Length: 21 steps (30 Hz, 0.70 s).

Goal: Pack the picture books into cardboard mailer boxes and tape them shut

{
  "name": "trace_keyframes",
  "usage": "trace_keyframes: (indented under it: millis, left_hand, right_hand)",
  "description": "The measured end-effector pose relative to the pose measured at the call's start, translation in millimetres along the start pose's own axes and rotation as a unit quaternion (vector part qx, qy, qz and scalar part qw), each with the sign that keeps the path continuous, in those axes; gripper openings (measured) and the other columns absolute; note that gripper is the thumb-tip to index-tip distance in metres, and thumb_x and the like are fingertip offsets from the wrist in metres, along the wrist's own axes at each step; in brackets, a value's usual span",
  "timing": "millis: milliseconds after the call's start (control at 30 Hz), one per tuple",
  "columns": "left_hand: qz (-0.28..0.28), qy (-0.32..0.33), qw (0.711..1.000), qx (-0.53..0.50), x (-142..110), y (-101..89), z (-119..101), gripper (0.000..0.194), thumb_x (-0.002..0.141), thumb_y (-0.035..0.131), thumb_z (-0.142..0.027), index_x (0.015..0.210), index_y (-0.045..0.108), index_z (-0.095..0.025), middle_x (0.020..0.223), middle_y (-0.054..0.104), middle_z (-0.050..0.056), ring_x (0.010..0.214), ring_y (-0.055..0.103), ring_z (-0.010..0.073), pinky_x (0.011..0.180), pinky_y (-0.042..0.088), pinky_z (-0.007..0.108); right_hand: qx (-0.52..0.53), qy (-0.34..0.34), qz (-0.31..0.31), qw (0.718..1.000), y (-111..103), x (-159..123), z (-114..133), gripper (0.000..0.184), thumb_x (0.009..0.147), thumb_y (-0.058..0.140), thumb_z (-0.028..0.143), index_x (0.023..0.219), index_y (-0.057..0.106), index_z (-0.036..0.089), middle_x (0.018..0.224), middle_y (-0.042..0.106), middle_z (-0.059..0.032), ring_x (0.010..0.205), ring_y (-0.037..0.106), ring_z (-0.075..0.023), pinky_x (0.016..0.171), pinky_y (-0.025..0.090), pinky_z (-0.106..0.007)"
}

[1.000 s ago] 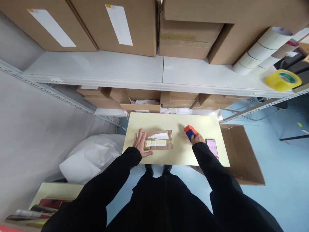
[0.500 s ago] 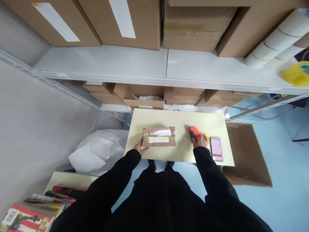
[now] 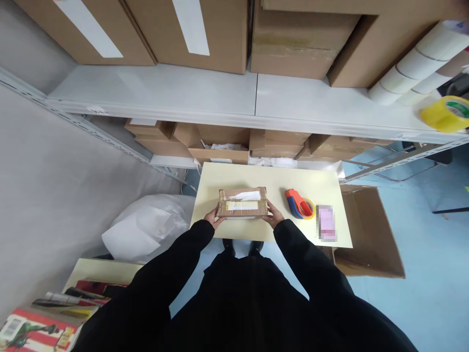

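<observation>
A small brown cardboard box (image 3: 244, 213) with white labels and clear tape on its top is between my hands over the cream table (image 3: 278, 183). My left hand (image 3: 214, 218) grips its left end, and my right hand (image 3: 273, 214) grips its right end. The near edge looks slightly raised off the table. To the right lies an orange and blue tape dispenser (image 3: 297, 203) with a yellow tape roll, out of my hands. Beside it is a phone (image 3: 326, 223), its screen blurred.
A grey shelf (image 3: 164, 93) with large cartons (image 3: 205, 29) crosses behind the table. White rolls (image 3: 406, 71) and a yellow tape roll (image 3: 445, 113) stand on it. An open carton (image 3: 373, 230) is at right, a white plastic bag (image 3: 146, 225) at left, books (image 3: 44, 322) lower left.
My right hand has let go of the tape dispenser, left it on the table and moved left to the box. My left hand has shifted from the box's top to its left end.
</observation>
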<state>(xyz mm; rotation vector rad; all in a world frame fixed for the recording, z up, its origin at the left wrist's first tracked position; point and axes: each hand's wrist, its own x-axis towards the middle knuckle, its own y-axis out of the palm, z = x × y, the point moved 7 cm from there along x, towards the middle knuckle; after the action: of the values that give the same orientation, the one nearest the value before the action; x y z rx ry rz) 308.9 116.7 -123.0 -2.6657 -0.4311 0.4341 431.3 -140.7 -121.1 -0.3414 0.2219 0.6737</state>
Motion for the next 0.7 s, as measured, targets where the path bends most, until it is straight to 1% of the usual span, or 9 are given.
trace_keyframes:
  millis: [67, 133, 200, 300, 367, 433, 533, 633, 700]
  left_hand:
    - [0.011, -0.008, 1.000, -0.025, 6, -1.7, -7, 0.055, 0.065, 0.061, -0.032, 0.116, 0.052, -0.014, 0.100, 0.065, 0.008, 0.092, 0.061, 0.0236, 0.083, 0.048, 0.035]
    - [0.009, -0.019, 0.999, -0.034, 13, -4.5, -15, 0.044, 0.068, 0.058, -0.037, 0.106, 0.060, -0.014, 0.092, 0.067, 0.008, 0.085, 0.062, 0.0218, 0.077, 0.050, 0.032]
    - [0.004, -0.029, 0.999, -0.028, 20, -6.2, -23, 0.039, 0.070, 0.056, -0.040, 0.100, 0.062, -0.015, 0.087, 0.067, 0.007, 0.081, 0.062, 0.0207, 0.073, 0.050, 0.030]
    - [0.015, -0.057, 0.997, -0.052, 30, -0.1, -28, 0.041, 0.066, 0.062, -0.036, 0.101, 0.060, -0.015, 0.086, 0.067, 0.007, 0.077, 0.062, 0.0201, 0.070, 0.050, 0.030]
    - [0.024, -0.088, 0.991, -0.097, 34, 8.1, -24, 0.046, 0.059, 0.067, -0.029, 0.101, 0.056, -0.014, 0.085, 0.067, 0.007, 0.074, 0.062, 0.0194, 0.068, 0.050, 0.030]
    - [0.020, -0.121, 0.984, -0.128, 37, 16.3, -16, 0.043, 0.055, 0.069, -0.023, 0.095, 0.055, -0.014, 0.079, 0.066, 0.006, 0.070, 0.063, 0.0185, 0.066, 0.050, 0.030]
    - [0.014, -0.155, 0.977, -0.146, 39, 27.1, -2, 0.036, 0.054, 0.069, -0.021, 0.085, 0.054, -0.015, 0.070, 0.065, 0.003, 0.064, 0.062, 0.0178, 0.063, 0.050, 0.031]
    - [0.014, -0.172, 0.973, -0.156, 40, 33.5, 8, 0.038, 0.052, 0.071, -0.022, 0.086, 0.053, -0.015, 0.068, 0.065, 0.002, 0.065, 0.062, 0.0185, 0.063, 0.050, 0.031]
    - [0.017, -0.173, 0.972, -0.156, 40, 34.5, 10, 0.041, 0.052, 0.072, -0.023, 0.088, 0.054, -0.015, 0.071, 0.066, 0.004, 0.068, 0.063, 0.0196, 0.065, 0.050, 0.031]
  right_hand:
    - [0.007, 0.007, -0.013, 1.000, -11, 0, 5, 0.070, 0.068, 0.060, 0.034, 0.132, 0.032, 0.027, 0.125, 0.045, -0.0085, 0.102, 0.052, -0.0227, 0.076, 0.050, -0.035]
    - [-0.014, 0.020, -0.035, 0.999, -22, 0, 12, 0.059, 0.070, 0.057, 0.039, 0.125, 0.043, 0.023, 0.117, 0.051, -0.0087, 0.087, 0.058, -0.0192, 0.073, 0.050, -0.033]
    - [-0.039, 0.051, -0.056, 0.996, -31, 1, 16, 0.049, 0.073, 0.052, 0.044, 0.116, 0.052, 0.019, 0.106, 0.057, -0.0086, 0.074, 0.059, -0.0160, 0.067, 0.051, -0.030]
    - [-0.061, 0.132, -0.059, 0.988, -35, 3, 12, 0.045, 0.077, 0.046, 0.049, 0.102, 0.060, 0.015, 0.088, 0.063, -0.0079, 0.064, 0.058, -0.0141, 0.057, 0.050, -0.025]
    - [-0.078, 0.179, -0.057, 0.979, -36, 5, 8, 0.047, 0.078, 0.042, 0.053, 0.095, 0.062, 0.014, 0.078, 0.063, -0.0072, 0.060, 0.058, -0.0136, 0.054, 0.048, -0.024]
    - [-0.101, 0.205, -0.057, 0.972, -37, 8, 5, 0.050, 0.078, 0.040, 0.057, 0.089, 0.064, 0.014, 0.074, 0.063, -0.0067, 0.059, 0.058, -0.0133, 0.054, 0.047, -0.023]
    - [-0.137, 0.223, -0.049, 0.964, -38, 14, 0, 0.053, 0.078, 0.036, 0.060, 0.086, 0.064, 0.015, 0.074, 0.064, -0.0063, 0.061, 0.059, -0.0137, 0.056, 0.045, -0.022]
    - [-0.175, 0.226, -0.045, 0.957, -38, 19, -4, 0.054, 0.078, 0.034, 0.060, 0.082, 0.065, 0.016, 0.071, 0.064, -0.0059, 0.063, 0.059, -0.0141, 0.057, 0.044, -0.022]
    - [-0.163, 0.226, -0.046, 0.959, -37, 20, -7, 0.053, 0.079, 0.034, 0.059, 0.082, 0.064, 0.015, 0.071, 0.064, -0.0060, 0.064, 0.059, -0.0143, 0.058, 0.045, -0.023]
